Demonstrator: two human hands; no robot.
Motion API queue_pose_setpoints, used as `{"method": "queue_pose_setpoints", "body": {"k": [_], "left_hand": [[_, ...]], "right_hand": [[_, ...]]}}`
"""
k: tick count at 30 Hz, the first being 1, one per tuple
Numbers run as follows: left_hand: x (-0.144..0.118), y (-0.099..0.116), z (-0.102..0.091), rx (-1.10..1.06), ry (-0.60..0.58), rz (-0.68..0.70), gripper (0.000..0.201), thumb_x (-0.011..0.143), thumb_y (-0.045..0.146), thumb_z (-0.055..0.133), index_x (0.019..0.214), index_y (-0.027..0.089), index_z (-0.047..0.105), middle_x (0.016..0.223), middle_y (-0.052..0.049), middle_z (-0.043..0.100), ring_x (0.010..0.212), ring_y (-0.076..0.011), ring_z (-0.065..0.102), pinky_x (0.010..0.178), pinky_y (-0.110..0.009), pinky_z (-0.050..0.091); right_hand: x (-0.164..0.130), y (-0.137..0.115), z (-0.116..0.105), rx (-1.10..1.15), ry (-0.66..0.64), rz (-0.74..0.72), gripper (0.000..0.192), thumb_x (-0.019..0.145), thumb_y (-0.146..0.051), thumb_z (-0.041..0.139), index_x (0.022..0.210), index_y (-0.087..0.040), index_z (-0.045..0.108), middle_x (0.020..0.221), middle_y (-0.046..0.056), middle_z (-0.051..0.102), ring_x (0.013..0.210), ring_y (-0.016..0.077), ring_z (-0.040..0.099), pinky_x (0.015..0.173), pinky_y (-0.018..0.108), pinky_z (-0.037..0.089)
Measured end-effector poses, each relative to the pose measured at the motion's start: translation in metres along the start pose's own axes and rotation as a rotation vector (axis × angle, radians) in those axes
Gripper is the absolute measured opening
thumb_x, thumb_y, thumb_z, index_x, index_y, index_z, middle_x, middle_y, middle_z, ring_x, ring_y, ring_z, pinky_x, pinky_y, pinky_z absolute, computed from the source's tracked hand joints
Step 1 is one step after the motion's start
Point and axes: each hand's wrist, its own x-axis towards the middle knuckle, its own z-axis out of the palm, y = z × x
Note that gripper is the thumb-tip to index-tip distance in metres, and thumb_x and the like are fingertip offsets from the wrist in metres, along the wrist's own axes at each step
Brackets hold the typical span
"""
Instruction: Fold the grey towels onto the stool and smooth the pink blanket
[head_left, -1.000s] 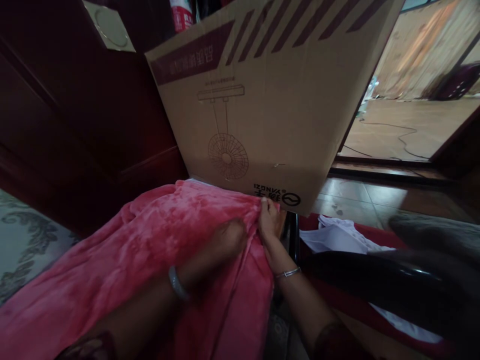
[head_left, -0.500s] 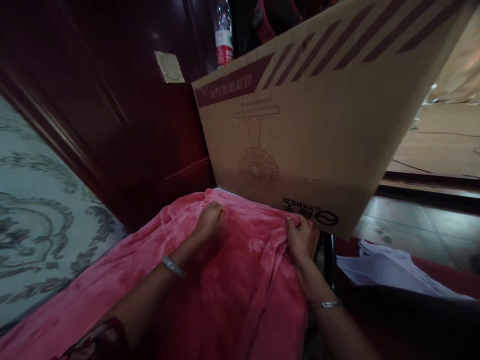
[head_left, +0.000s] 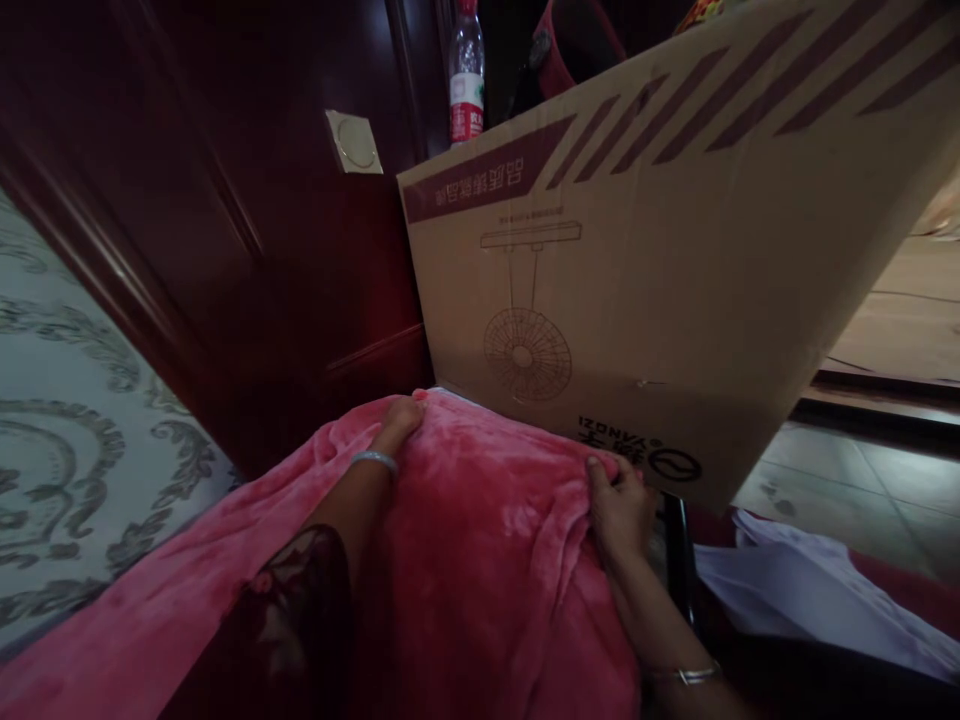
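A pink plush blanket [head_left: 480, 560] spreads out before me, with folds running down its right side. At its far left corner, my left hand [head_left: 403, 414] is closed on the edge; its fingertips are mostly hidden. My right hand [head_left: 621, 505] pinches the far right edge between thumb and fingers. Just beyond the blanket's far edge stands a large cardboard box [head_left: 637, 270], printed with an upside-down fan drawing and lettering.
A dark red wooden panel [head_left: 300, 260] with a square white plate [head_left: 354, 142] rises at the left. A plastic bottle [head_left: 466, 85] stands behind the box's top edge. White cloth [head_left: 817, 580] lies at the right, near floor tiles [head_left: 832, 480]. Patterned wallpaper [head_left: 82, 470] covers the far left.
My left hand has moved forward and left to the blanket's far corner. My right hand keeps its hold on the edge. The view has shifted slightly.
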Motion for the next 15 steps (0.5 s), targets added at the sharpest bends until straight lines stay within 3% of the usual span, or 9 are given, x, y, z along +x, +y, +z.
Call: {"method": "queue_pose_setpoints", "body": {"k": [4,9,12,15], "left_hand": [[0.016,0.013,0.01,-0.001,0.002,-0.064,0.038,0.09,0.041,0.061,0.106,0.009,0.073,0.115,-0.023,0.072,0.109,-0.0327,0.068,0.084,-0.036,0.051],[0.026,0.013,0.002,-0.036,0.142,-0.024,0.04,0.098,0.038,0.04,0.117,0.016,0.068,0.115,-0.016,0.072,0.098,-0.028,0.069,0.074,-0.033,0.05],[0.03,0.012,-0.006,-0.047,0.286,0.044,0.038,0.099,0.036,0.038,0.123,0.022,0.064,0.119,-0.011,0.071,0.105,-0.027,0.065,0.08,-0.033,0.048],[0.029,0.008,0.002,-0.034,0.295,0.059,0.034,0.098,0.032,0.041,0.12,0.021,0.065,0.117,-0.013,0.071,0.105,-0.0289,0.065,0.083,-0.036,0.048]], "right_hand": [[0.001,-0.005,-0.002,0.024,0.005,0.002,0.043,0.082,-0.056,0.053,0.093,-0.02,0.074,0.081,0.006,0.067,0.08,0.0256,0.055,0.082,0.037,0.041],[0.003,-0.007,-0.001,0.064,-0.015,0.049,0.039,0.076,-0.051,0.056,0.093,-0.02,0.072,0.065,0.0,0.058,0.064,0.021,0.049,0.072,0.034,0.041],[0.003,-0.001,0.001,0.086,0.02,0.021,0.036,0.078,-0.048,0.057,0.098,-0.021,0.071,0.081,0.003,0.066,0.075,0.022,0.054,0.077,0.034,0.042],[0.003,0.002,0.002,0.129,0.017,-0.017,0.033,0.08,-0.045,0.056,0.098,-0.021,0.07,0.094,0.006,0.069,0.087,0.0234,0.058,0.085,0.035,0.043]]}}
